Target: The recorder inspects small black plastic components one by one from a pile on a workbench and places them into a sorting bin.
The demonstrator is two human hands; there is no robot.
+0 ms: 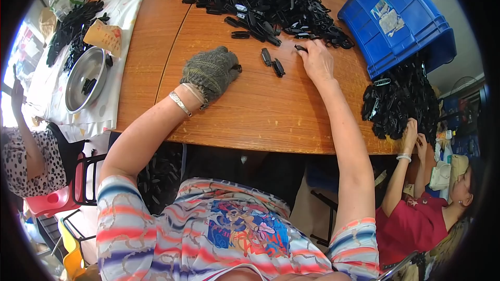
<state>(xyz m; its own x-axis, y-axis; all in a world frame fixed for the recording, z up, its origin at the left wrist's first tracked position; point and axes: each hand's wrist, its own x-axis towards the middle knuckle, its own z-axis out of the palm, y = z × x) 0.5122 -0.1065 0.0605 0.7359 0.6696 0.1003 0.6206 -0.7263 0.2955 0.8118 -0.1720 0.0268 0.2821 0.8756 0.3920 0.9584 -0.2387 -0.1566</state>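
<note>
Two hands reach over a round wooden table (250, 109), seen from above by the person who owns them. On the left hand (211, 73) sits a grey knitted glove, the fingers curled loosely into a fist resting on the wood; a small dark piece shows at the knuckle edge, but whether the fingers grip anything cannot be told. A silver bracelet (179, 103) circles that wrist. The bare right hand (315, 60) lies flat and stretched forward, its fingertips narrowed together on a small black plastic part (301, 48) at the edge of the heap. Just left of those fingertips, between the two hands, lie two loose black parts (273, 62) side by side. Beyond the fingers of both hands spreads a large heap of black plastic parts (260, 0). To the right of the right hand's fingers a blue plastic crate (401, 21) stands tilted, with more black parts spilling below it. Far to the left of the gloved fingers, a metal bowl (86, 78) rests on a white cloth. Another person in red works at the table's lower right edge.
</note>
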